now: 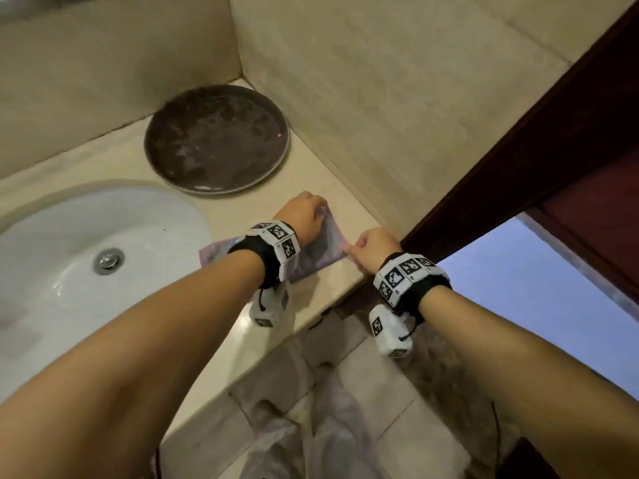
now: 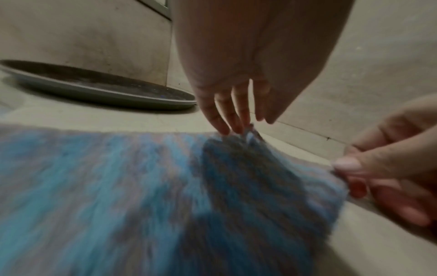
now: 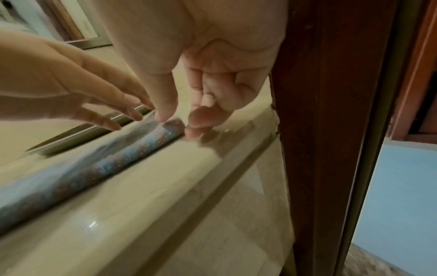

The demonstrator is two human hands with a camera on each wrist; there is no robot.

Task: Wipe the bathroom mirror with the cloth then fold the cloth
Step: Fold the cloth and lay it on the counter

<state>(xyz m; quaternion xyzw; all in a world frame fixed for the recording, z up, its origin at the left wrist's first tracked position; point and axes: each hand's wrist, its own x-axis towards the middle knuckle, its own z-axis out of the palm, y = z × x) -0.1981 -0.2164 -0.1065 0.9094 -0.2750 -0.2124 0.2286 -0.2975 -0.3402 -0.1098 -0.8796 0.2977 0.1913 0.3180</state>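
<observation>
Both hands are pinching corners of the cloth (image 1: 316, 252) at the counter's (image 1: 242, 216) right edge: left hand (image 1: 304, 214) far corner, right hand (image 1: 375, 248) near one; uneven pulling risks a skewed fold or dragging it off

Beige stone counter (image 1: 332, 188) ran into corner between two beige tiled walls (image 1: 397, 81). White oval sink (image 1: 52, 271) set in counter at left, metal drain (image 1: 108, 260) at its bottom. Dark round tray (image 1: 216, 140) sat in corner, surface blotchy, near sink. Dark red-brown wooden door frame (image 1: 539, 140) stood at right, against counter end. Pale tiled floor (image 1: 397, 409) below. Light dim, warm.
</observation>
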